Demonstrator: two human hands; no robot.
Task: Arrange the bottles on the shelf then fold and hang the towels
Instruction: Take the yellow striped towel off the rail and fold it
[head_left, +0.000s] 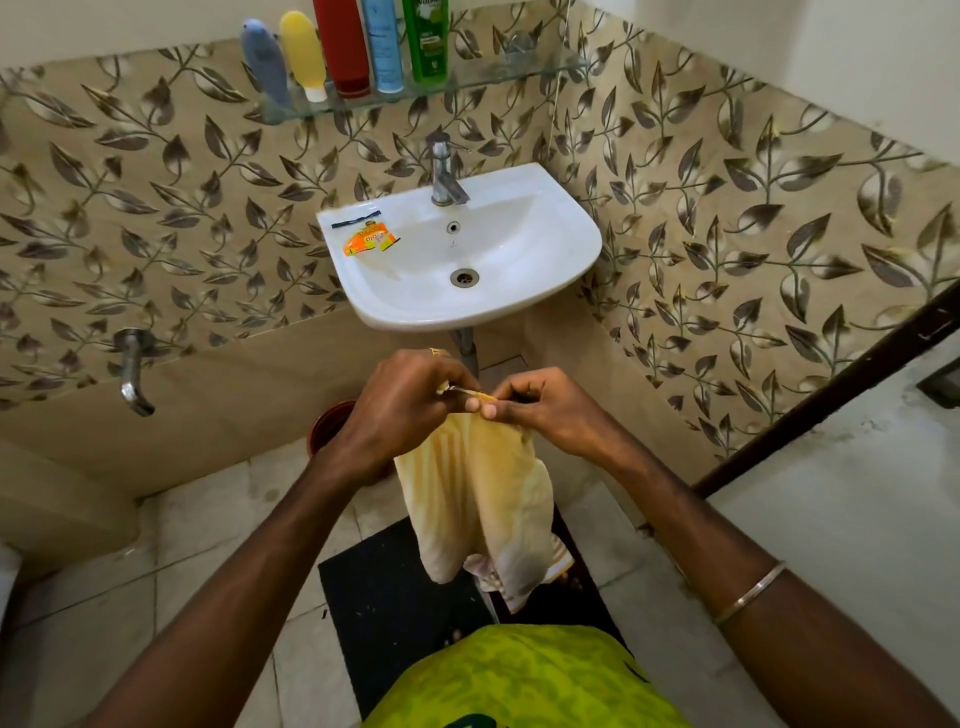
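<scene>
the pale yellow striped cloth towel (480, 499) hung in front of you below the white ceramic basin (519, 270), its top edge bunched between your hands. your left hand (400, 410) and right hand (535, 402) were both pinching that edge, fingertips nearly touching. the five plastic bottles (343, 52) already stood in a row on the glass wall shelf (467, 80), so i judged you were in the folding step. next you needed to match the corners and bring the halves together evenly; no rail to hang it on showed. the green bottle (426, 39) carried a label too cut off to read, and the orange sachet (370, 241) on the basin rim was illegible.
</scene>
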